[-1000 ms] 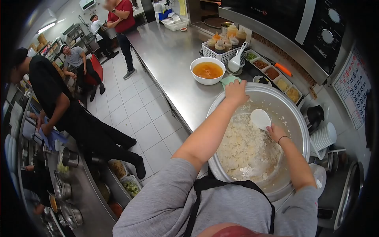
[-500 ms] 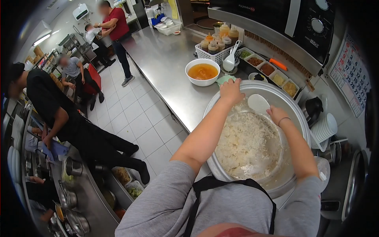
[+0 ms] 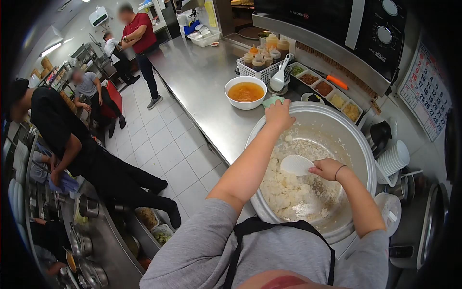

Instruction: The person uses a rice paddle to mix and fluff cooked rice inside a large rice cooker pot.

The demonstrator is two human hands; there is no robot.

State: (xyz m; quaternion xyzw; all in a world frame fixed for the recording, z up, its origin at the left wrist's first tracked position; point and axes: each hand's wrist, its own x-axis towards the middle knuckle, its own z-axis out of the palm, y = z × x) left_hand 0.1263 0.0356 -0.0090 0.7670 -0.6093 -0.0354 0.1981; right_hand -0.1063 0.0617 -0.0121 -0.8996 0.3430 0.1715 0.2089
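Observation:
A big silvery metal pot (image 3: 362,139) stands in front of me, with cooked white rice (image 3: 284,192) spread over its bottom and bits stuck to its wall. My right hand (image 3: 330,169) is closed around the handle of a white rice paddle (image 3: 297,164), its blade low over the rice at the left side. At the pot's far left rim, my left hand (image 3: 280,115) grips a light green cloth (image 3: 272,100) against the rim. Just beyond that hand sits a white bowl (image 3: 246,102) of orange-brown broth.
A basket of sauce bottles (image 3: 262,72), a white ladle (image 3: 279,77) and garnish trays (image 3: 323,88) line the back under a microwave (image 3: 327,29). Stacked white bowls (image 3: 395,155) stand right. A person in black (image 3: 62,125) works at the left counter (image 3: 113,245); others are farther back.
My right hand has swung the paddle from the pot's far side down and left, over the rice. The rice is pushed more to the left, baring metal. My left hand stays at the rim.

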